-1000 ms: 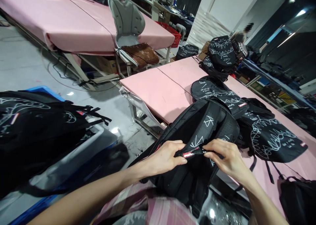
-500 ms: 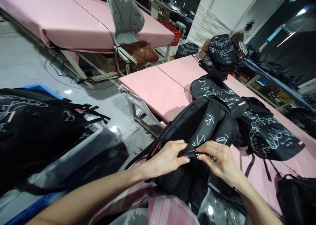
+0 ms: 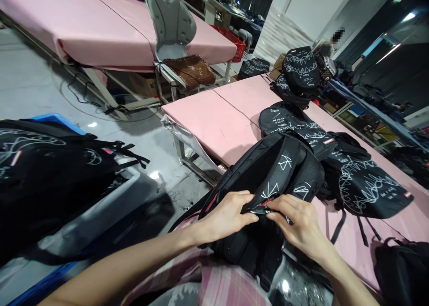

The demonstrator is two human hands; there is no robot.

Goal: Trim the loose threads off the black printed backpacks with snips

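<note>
A black backpack [image 3: 275, 169] with white scribble print rests against the pink table's near edge, above my lap. My left hand [image 3: 225, 216] pinches a fold of its strap at the lower front. My right hand [image 3: 298, 223] pinches the same strap from the other side, fingertips almost touching the left ones. A sliver of the strap's red-and-white label [image 3: 264, 204] shows between them.
More black printed backpacks [image 3: 362, 180] lie on the pink table [image 3: 217, 122], with others stacked at the far end [image 3: 300, 71]. A pile of backpacks [image 3: 50, 163] sits at my left over a blue bin. A grey chair [image 3: 174, 37] stands behind.
My hands have closed together on the strap, covering most of the red-and-white label that showed a second ago. The backpack has hardly shifted.
</note>
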